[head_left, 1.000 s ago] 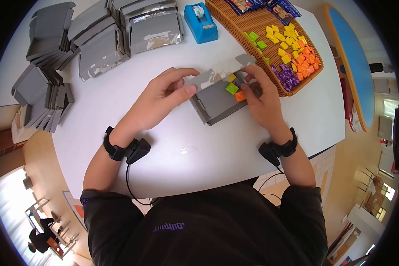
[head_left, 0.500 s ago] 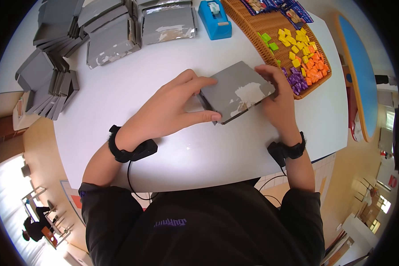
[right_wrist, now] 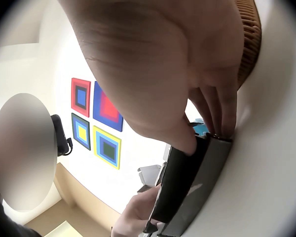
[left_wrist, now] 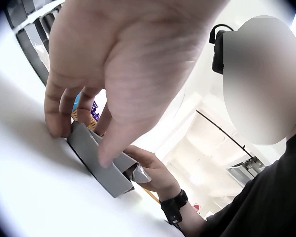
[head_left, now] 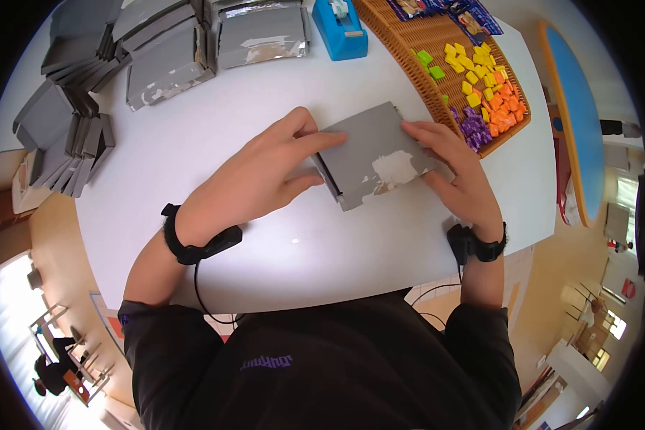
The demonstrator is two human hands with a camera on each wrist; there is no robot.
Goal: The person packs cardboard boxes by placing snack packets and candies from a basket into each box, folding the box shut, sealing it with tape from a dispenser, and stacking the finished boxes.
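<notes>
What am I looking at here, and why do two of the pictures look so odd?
No machine: a person wearing three cameras. The wide picture comes from one on the head, looking down at a white table. The other two come from wrist cameras, so each shows its own hand from very close. Both hands are on a flat grey box, its lid down. The left hand has fingers on top and thumb at the side; the right hand has a similar grip on the far edge. Behind lie stacks of grey boxes, a blue tape dispenser and a wicker basket of coloured candies.
</notes>
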